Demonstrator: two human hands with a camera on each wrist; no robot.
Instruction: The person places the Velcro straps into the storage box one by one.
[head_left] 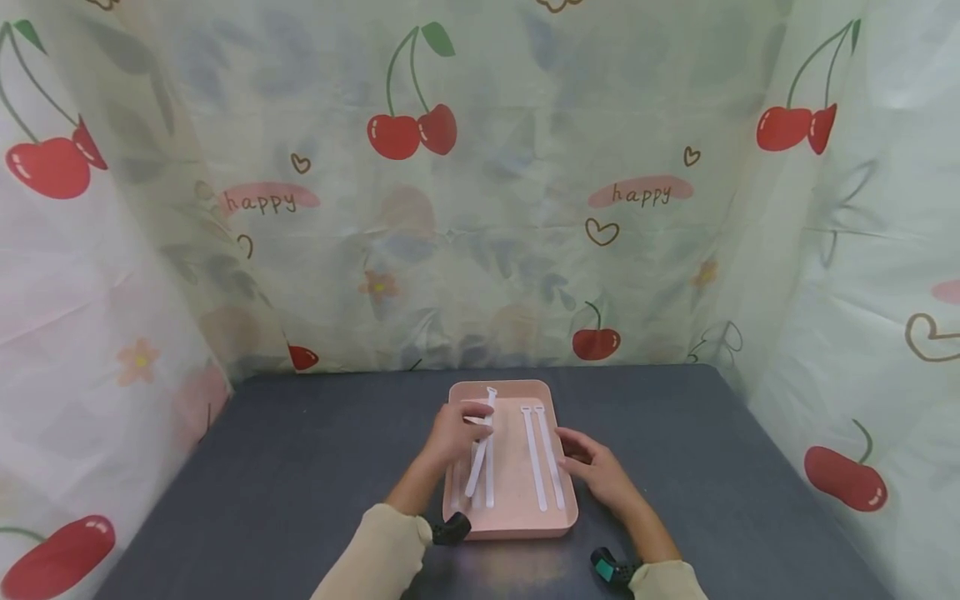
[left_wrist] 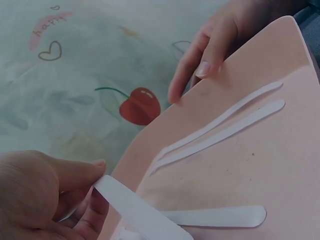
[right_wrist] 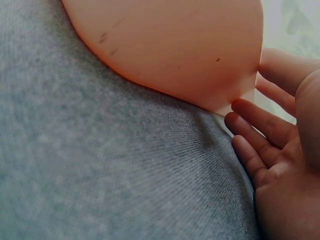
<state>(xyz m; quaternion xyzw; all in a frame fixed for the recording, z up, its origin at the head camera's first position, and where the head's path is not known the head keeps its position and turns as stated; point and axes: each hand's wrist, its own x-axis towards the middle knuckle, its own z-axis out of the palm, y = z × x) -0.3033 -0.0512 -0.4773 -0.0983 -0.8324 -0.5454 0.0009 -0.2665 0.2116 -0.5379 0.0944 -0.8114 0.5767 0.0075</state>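
My left hand (head_left: 452,433) pinches a white strap (left_wrist: 142,210) between thumb and fingers, over the left side of a pink tray (head_left: 512,475). In the head view this strap slants, with a small slotted head at its far end. Under it lies another white strap (head_left: 490,483), partly hidden by the hand. Two more straps lie side by side along the tray's right side, the inner strap (head_left: 535,462) and the outer strap (head_left: 551,462). At the tray's right wall is my right hand (head_left: 602,475), fingers extended along the outside and thumb near the rim.
The tray stands on a dark grey tabletop (head_left: 337,467). A cherry-printed curtain (head_left: 495,208) hangs behind the table and along both sides. Each wrist wears a black band, the left band (head_left: 452,529) close to the tray's near left corner.
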